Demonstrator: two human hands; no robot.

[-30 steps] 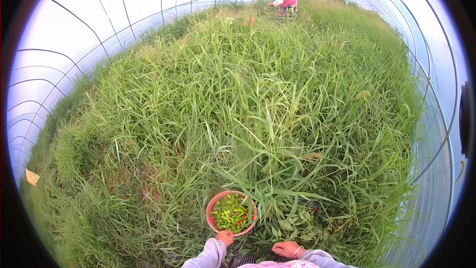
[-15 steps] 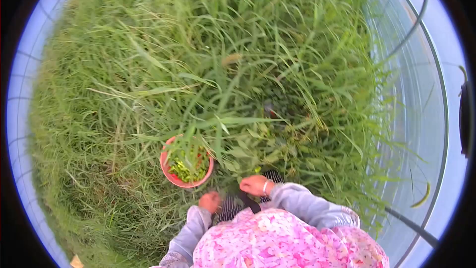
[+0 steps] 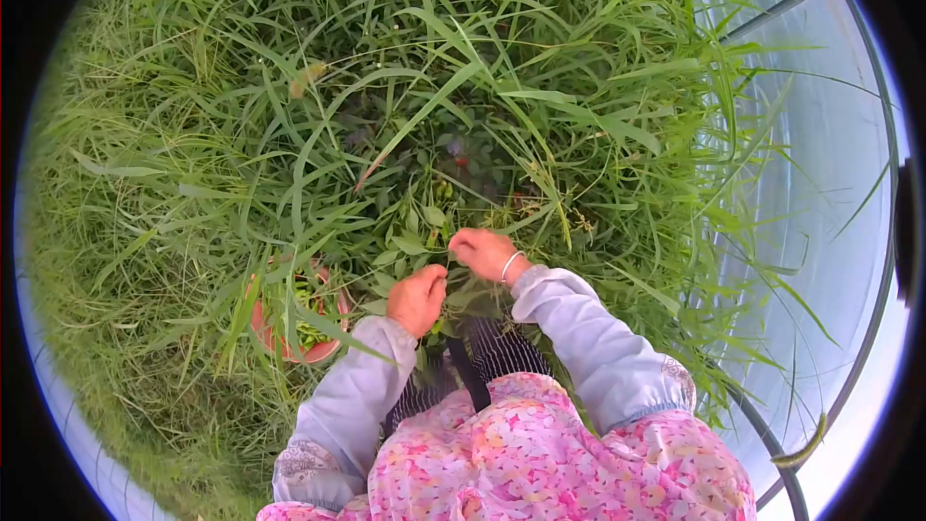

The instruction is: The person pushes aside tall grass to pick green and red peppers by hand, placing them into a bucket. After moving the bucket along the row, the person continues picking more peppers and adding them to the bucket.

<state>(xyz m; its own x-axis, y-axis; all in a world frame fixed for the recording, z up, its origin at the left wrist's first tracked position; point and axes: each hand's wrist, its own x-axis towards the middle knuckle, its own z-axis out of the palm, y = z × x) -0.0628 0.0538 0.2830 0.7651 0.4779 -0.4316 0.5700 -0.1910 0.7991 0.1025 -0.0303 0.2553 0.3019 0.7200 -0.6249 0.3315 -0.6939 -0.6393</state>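
Both hands are among the leaves of a low plant in front of the body. My left hand has its fingers curled together at the plant's near side; what they hold, if anything, is hidden. Just to its right and a little farther off, my right hand, with a white band at the wrist, is closed in a pinch at the leaves, its fingertips partly hidden. A pinkish-red bowl holding green and some red peppers stands left of my left hand, partly covered by grass blades.
Tall grass surrounds the plant and bowl. On the right runs a translucent plastic sheet wall with dark curved poles. Small red spots show among leaves beyond the hands.
Both hands have moved forward into the plant's leaves and closer together. The view has shifted, and the bowl appears farther left, behind more grass.
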